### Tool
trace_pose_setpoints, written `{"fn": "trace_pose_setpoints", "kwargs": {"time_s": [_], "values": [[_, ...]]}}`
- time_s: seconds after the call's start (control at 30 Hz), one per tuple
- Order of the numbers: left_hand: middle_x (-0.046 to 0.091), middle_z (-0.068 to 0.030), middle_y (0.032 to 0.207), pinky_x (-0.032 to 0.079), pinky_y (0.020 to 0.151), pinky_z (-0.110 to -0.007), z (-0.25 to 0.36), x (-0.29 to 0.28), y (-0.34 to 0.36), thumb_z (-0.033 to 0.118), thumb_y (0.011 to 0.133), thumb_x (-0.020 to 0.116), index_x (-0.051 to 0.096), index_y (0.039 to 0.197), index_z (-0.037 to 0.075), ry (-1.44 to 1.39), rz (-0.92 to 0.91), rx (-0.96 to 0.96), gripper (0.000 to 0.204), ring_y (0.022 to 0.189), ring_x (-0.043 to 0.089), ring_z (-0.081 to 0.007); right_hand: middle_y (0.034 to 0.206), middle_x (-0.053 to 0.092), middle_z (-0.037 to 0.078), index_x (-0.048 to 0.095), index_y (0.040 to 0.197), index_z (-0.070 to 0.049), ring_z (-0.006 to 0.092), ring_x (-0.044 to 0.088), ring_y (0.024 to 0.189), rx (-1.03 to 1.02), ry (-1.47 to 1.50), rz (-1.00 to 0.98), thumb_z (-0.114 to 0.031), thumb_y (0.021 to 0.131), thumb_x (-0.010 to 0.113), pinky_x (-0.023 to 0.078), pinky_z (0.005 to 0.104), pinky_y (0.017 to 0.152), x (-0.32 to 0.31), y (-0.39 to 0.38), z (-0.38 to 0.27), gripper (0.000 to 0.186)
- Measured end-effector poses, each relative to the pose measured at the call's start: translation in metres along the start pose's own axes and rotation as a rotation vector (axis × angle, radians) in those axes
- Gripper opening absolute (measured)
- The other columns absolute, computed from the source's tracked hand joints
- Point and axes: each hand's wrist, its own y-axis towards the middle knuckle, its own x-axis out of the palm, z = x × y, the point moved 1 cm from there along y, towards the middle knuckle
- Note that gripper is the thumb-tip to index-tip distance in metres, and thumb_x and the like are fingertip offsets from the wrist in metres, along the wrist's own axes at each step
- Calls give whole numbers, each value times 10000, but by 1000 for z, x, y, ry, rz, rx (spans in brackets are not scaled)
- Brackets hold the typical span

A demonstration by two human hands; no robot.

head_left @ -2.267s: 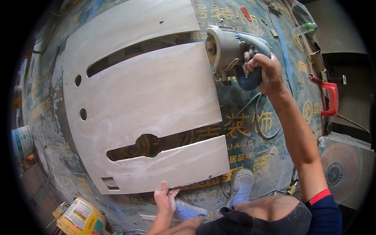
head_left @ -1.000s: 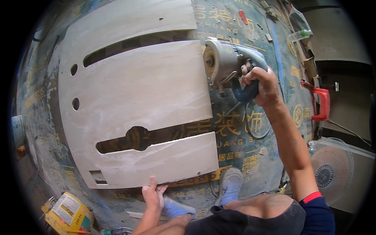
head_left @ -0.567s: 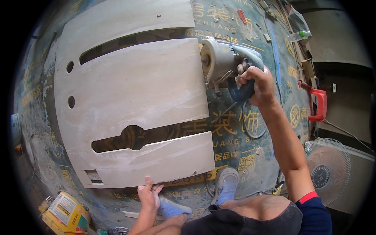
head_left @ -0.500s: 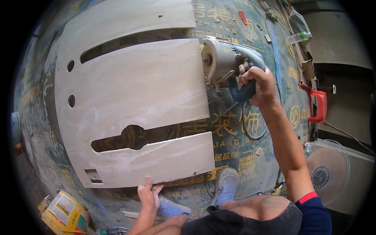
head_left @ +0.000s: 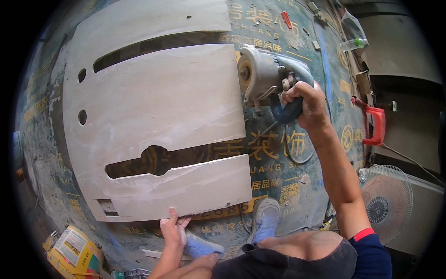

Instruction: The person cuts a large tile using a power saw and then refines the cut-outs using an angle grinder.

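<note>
A large pale board lies over the printed green floor sheet, with long slots, two round holes and a small rectangular opening cut through it. At its near edge my left hand pinches the board, thumb on top and fingers partly hidden underneath. My right hand is wrapped round the dark handle of a handheld circular saw. The saw rests beside the right edge of the board, its round yellowish hub facing left. Its blade is mostly hidden by the grey guard.
My shoes stand close to the board's near edge. Right of my arm are a round fan and a red-framed tool. A yellow bucket sits at lower left, a plastic bottle at upper right. A cord loops below the saw.
The whole view has shifted slightly left and up. Both hands keep their holds, and the saw and board show no clear movement against each other.
</note>
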Motion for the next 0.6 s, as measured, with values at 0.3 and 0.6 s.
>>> {"fn": "trace_pose_setpoints", "kwargs": {"time_s": [0.3, 0.6], "values": [[637, -144, 1162, 548, 790, -444, 0, -1, 0, 372, 979, 601, 473, 1307, 28, 12, 6, -10, 492, 930, 680, -302, 658, 512, 64, 525, 718, -23, 160, 501, 563, 9, 8, -28, 2, 709, 567, 431, 301, 571, -6, -6, 2, 50], [662, -167, 1078, 573, 751, -415, 2, 4, -2, 357, 963, 635, 499, 1244, -24, -9, 38, 18, 493, 887, 697, -283, 663, 513, 67, 531, 755, -28, 159, 492, 551, 70, 51, -10, 10, 707, 562, 424, 295, 562, -8, -13, 3, 68]]}}
